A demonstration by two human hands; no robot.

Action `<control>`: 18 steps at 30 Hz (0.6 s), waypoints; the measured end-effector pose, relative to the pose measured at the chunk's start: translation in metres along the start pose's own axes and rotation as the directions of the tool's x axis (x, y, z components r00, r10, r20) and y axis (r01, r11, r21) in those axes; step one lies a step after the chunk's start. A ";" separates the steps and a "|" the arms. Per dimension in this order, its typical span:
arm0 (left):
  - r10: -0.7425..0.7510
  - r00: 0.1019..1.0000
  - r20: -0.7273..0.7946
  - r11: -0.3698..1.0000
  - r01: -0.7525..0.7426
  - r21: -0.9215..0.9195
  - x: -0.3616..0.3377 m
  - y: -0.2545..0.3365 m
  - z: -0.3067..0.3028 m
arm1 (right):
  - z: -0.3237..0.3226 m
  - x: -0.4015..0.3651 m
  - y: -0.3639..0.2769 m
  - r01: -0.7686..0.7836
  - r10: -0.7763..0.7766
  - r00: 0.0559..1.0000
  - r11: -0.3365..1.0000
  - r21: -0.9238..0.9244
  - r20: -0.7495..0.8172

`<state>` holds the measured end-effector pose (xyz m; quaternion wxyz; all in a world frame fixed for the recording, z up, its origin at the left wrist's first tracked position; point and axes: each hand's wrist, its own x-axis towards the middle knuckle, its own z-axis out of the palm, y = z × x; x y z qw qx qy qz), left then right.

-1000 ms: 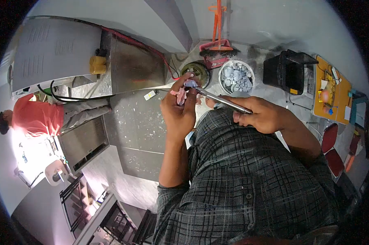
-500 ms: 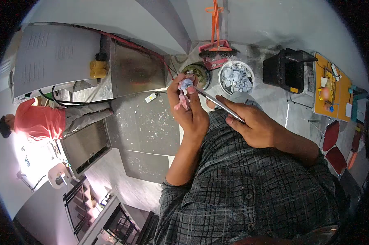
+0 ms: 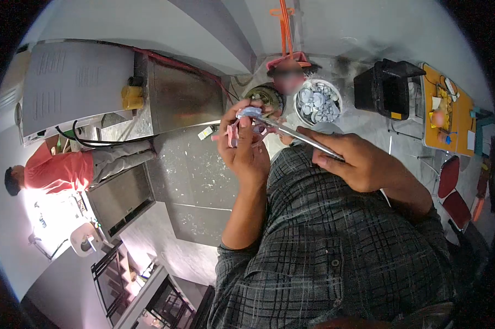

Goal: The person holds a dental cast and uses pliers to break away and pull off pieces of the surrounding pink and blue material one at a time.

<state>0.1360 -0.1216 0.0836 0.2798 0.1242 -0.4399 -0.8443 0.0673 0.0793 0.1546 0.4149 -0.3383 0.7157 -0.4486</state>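
My left hand (image 3: 247,156) is closed around a small piece, pink (image 3: 233,135) at the bottom with a pale blue-white plaster-like lump (image 3: 249,112) on top; my thumb presses against the lump. Fingers cover part of this piece, so its full shape is hidden. My right hand (image 3: 357,162) grips a slim silver metal hand tool (image 3: 313,142), whose far tip reaches the lump; I cannot make out the tip's shape. Beyond my hands stands a round white bucket (image 3: 340,107) with many pale blue-white broken chunks (image 3: 317,103) in it.
A green round container (image 3: 265,97) stands beside the bucket, with a broom (image 3: 284,33) behind. To the right are a black bin (image 3: 373,93), an orange-topped table (image 3: 431,131) and red chairs (image 3: 449,176). A person in a red shirt (image 3: 61,170) stands at the left by metal cabinets (image 3: 184,93).
My left hand has shifted slightly left and turned, showing more of the pink part. The tool's tip stays at the lump, and my right hand has moved slightly right.
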 end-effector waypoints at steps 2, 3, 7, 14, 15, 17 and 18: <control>0.020 1.000 0.017 0.986 -0.022 0.167 -0.001 0.003 -0.002 | -0.011 -0.006 -0.003 -0.085 0.085 0.995 0.996 -0.001 0.045; 0.017 1.000 0.020 0.985 -0.020 0.169 -0.001 0.004 -0.001 | -0.016 -0.009 0.000 -0.091 0.086 0.989 0.995 0.041 0.120; 0.068 0.992 0.109 0.972 -0.091 0.218 0.001 0.010 -0.002 | -0.027 -0.008 -0.003 -0.136 0.076 0.965 0.964 0.227 0.253; 0.125 0.949 0.289 0.941 -0.205 0.267 -0.001 0.012 -0.013 | -0.029 -0.007 -0.012 -0.238 0.092 0.930 0.888 0.393 0.355; 0.123 0.949 0.290 0.941 -0.204 0.269 -0.002 0.012 -0.015 | -0.028 -0.008 -0.010 -0.238 0.091 0.930 0.887 0.395 0.355; 0.106 0.942 0.319 0.948 -0.192 0.252 -0.003 0.011 -0.020 | -0.026 -0.009 -0.004 -0.279 0.096 0.923 0.835 0.474 0.373; 0.104 0.942 0.320 0.949 -0.191 0.252 -0.003 0.011 -0.020 | -0.029 -0.008 -0.007 -0.328 0.124 0.895 0.833 0.445 0.428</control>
